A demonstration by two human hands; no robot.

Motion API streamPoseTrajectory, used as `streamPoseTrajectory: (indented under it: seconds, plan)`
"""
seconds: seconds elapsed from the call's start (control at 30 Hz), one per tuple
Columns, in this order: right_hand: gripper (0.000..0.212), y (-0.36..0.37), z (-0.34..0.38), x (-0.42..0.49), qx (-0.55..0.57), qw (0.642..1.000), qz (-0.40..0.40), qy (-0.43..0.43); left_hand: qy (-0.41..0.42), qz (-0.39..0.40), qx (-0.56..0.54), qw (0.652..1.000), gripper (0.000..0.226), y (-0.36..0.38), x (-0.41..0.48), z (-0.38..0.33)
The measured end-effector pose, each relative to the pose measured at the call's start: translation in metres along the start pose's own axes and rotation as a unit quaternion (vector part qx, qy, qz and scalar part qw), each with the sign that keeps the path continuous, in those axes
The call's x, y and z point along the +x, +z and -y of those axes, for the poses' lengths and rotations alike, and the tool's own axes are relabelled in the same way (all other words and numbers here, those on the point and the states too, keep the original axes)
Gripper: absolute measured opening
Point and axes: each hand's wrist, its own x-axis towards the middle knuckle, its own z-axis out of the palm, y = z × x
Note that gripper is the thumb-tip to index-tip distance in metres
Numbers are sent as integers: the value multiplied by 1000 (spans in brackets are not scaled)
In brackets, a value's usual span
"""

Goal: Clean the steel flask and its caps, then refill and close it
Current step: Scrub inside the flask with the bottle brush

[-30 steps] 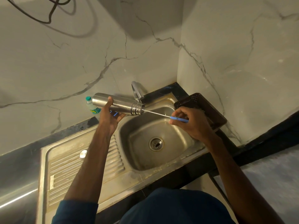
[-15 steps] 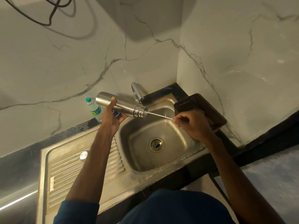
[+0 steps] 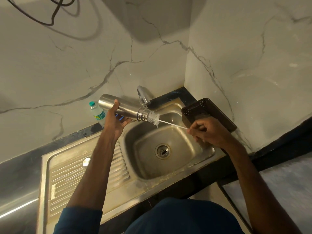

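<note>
right hand (image 3: 209, 132), gripping the brush (image 3: 153, 117), is drawing its bristles out of the flask (image 3: 130, 108) clasped by left hand (image 3: 116, 121); scrub probably ending.

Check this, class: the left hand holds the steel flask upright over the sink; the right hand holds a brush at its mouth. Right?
Not upright: the head view shows the steel flask lying nearly horizontal in the left hand over the sink; the right hand holds the brush at its mouth.
</note>
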Motion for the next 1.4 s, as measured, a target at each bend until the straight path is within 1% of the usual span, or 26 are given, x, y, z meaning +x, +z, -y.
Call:
streamPoseTrajectory:
  seconds: [0.1, 0.17, 0.27, 0.37, 0.43, 0.53, 0.6, 0.67, 0.77, 0.83, 0.9, 1.0, 1.07, 1.13, 1.2, 1.27, 1.33, 1.4]
  plan:
    - [34, -6, -13, 1, -98, 993, -61, 3, -2, -10, -11, 1000, 68, 0, -1, 1]
    - [35, -1, -15, 4, -124, 987, -99, -2, -6, -4, -8, 1000, 66, 3, -2, 5]
    - [36, 18, -3, 8, -102, 985, -137, -17, -8, 0, -4, 1000, 62, 7, -5, 10]
    - [32, 31, 3, 6, -63, 987, -146, -31, -7, -5, -4, 1000, 65, 5, -3, 9]
    - [29, 27, 2, 3, -60, 985, -156, -42, -3, -12, -9, 1000, 67, 1, -1, 6]
    - [19, 17, 1, -1, -49, 986, -156, -34, 2, -21, -17, 1000, 64, -3, 1, 4]
    - [24, 17, 4, 0, -74, 988, -134, -32, 1, -14, -14, 1000, 63, -2, 0, 5]
    - [30, 23, 6, 3, -107, 989, -97, -29, -3, -1, -6, 1000, 62, 0, -2, 7]
    - [31, 26, 7, 4, -105, 992, -64, -14, -3, 3, -1, 1000, 61, 1, -2, 8]
    - [26, 23, 4, 2, -87, 993, -72, -20, -4, -4, -5, 1000, 55, -2, -1, 8]
    - [30, 21, 0, 0, -90, 991, -89, -44, -7, -5, -10, 1000, 47, -5, 1, 8]
    - [23, 20, 2, 0, -104, 985, -126, -58, -9, -5, -18, 1000, 50, -8, 1, 9]
    - [27, 19, 7, 0, -120, 984, -121, -45, -9, -3, -18, 1000, 51, -8, 1, 11]
    - [35, 20, 10, 0, -127, 987, -98, -26, -8, 2, -16, 1000, 43, -8, 0, 12]
    - [35, 22, 9, 0, -115, 990, -81, -18, -7, 2, -13, 1000, 38, -8, 0, 12]
    - [30, 22, 6, -1, -103, 991, -80, -21, -8, 2, -8, 1000, 38, -8, -1, 11]
    - [34, 21, 2, -1, -110, 989, -86, -38, -9, 4, -10, 1000, 41, -9, -1, 11]
    - [31, 21, 3, 0, -125, 985, -104, -56, -9, 1, -14, 1000, 47, -9, -2, 11]
